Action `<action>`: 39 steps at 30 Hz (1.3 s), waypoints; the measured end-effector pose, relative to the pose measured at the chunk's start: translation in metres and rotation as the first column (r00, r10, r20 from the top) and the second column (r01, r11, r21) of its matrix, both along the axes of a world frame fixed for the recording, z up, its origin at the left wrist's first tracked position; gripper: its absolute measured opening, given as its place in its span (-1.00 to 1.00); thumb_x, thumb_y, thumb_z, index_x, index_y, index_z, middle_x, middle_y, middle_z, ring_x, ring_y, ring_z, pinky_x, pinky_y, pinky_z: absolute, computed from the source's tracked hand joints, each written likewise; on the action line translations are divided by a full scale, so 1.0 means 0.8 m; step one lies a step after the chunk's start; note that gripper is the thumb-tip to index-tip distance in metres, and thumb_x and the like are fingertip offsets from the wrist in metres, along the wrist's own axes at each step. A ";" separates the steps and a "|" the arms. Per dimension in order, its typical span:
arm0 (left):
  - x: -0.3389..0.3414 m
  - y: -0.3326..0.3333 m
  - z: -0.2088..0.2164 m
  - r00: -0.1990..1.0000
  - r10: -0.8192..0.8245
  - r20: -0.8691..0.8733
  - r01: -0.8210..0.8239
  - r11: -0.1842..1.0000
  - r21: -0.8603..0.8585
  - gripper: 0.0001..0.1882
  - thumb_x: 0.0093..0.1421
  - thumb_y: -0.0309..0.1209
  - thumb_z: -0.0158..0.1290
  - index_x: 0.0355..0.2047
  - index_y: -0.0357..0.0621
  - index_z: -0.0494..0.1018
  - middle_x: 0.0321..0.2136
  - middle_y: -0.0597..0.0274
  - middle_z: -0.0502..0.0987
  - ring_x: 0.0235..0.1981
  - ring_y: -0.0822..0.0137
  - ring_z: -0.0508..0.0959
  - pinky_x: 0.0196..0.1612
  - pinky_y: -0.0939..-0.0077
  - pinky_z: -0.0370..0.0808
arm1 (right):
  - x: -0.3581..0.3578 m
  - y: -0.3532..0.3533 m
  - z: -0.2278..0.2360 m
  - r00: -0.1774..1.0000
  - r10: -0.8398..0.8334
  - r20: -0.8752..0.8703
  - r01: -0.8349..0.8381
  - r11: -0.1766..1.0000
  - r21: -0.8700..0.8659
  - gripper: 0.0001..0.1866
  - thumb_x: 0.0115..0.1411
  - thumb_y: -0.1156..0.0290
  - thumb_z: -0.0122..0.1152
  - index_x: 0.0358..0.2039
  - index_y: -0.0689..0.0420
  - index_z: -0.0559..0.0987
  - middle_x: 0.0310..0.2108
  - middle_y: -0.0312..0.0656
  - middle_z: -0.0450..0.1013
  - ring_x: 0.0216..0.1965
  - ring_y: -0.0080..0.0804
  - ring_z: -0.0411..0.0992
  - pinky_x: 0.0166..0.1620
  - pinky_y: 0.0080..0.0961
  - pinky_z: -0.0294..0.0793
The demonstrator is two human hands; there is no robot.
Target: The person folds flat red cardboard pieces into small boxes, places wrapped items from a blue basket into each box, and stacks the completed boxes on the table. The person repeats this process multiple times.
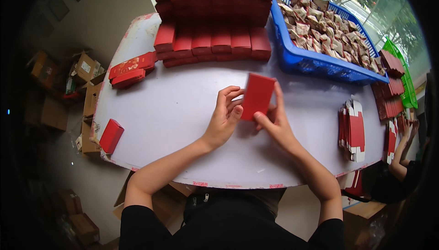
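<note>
A small red box [257,98] is held upright above the middle of the white table. My right hand [277,121] grips it, thumb on its front face and fingers round its right side and back. Close by the box's left edge is my left hand [224,115], fingers parted and curved; whether its fingertips touch the box is hard to see. On the right lies a bundle of flat, unfolded red-and-white cartons [355,131]. One more red box [111,136] rests by itself at the table's left edge.
Stacked red boxes [208,39] rise at the far side. Beside them a blue basket [315,65] is full of small wrapped packets [327,30]. Flat red packets [132,69] lie at left. At far right are a green basket [402,71] and another person's hands [408,130].
</note>
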State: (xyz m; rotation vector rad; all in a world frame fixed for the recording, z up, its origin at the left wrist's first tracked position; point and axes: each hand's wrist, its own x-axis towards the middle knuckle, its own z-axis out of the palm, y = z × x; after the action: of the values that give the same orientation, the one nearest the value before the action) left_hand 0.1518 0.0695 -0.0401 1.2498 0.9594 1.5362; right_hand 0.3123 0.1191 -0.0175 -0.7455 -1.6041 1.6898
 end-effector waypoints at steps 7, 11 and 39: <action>-0.001 0.007 0.005 0.971 0.229 0.065 -0.227 0.973 -0.036 -0.42 0.28 -0.05 -0.32 0.15 -0.13 -0.15 0.04 0.01 0.19 -0.06 0.26 0.38 -0.03 0.40 0.33 | -0.099 0.082 0.044 0.999 0.008 0.036 -0.009 0.999 0.034 -0.21 0.14 0.31 0.05 0.26 -0.10 -0.16 -0.44 -0.15 0.44 -0.62 -0.59 0.32 -0.60 -0.70 0.30; -0.011 0.008 0.002 0.937 0.327 0.120 -0.325 0.945 -0.033 -0.44 0.30 -0.14 -0.32 0.18 -0.12 -0.18 -0.02 0.05 0.24 -0.14 0.29 0.42 -0.10 0.44 0.36 | -0.197 0.107 0.066 0.998 0.016 0.057 -0.013 0.999 -0.041 -0.21 0.10 0.25 0.05 0.25 -0.11 -0.14 -0.31 -0.03 0.43 -0.63 -0.40 0.44 -0.61 -0.54 0.45; 0.005 -0.006 0.004 0.988 -0.046 -0.149 0.045 0.999 -0.006 -0.78 0.19 -0.51 -0.21 -0.13 -0.18 0.22 -0.31 0.18 0.43 -0.29 0.40 0.43 -0.14 0.50 0.36 | 0.151 0.005 0.071 0.279 -0.886 0.370 -0.026 0.378 0.925 -0.50 -0.13 0.33 0.31 -0.11 0.08 0.44 -0.11 -0.01 0.34 -0.03 -0.06 0.25 0.03 -0.23 0.18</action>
State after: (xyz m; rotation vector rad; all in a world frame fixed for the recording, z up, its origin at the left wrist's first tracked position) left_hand 0.1558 0.0646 -0.0367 1.3913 1.0210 1.4211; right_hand 0.4331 0.1230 0.0393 -1.5299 -2.1137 -0.2881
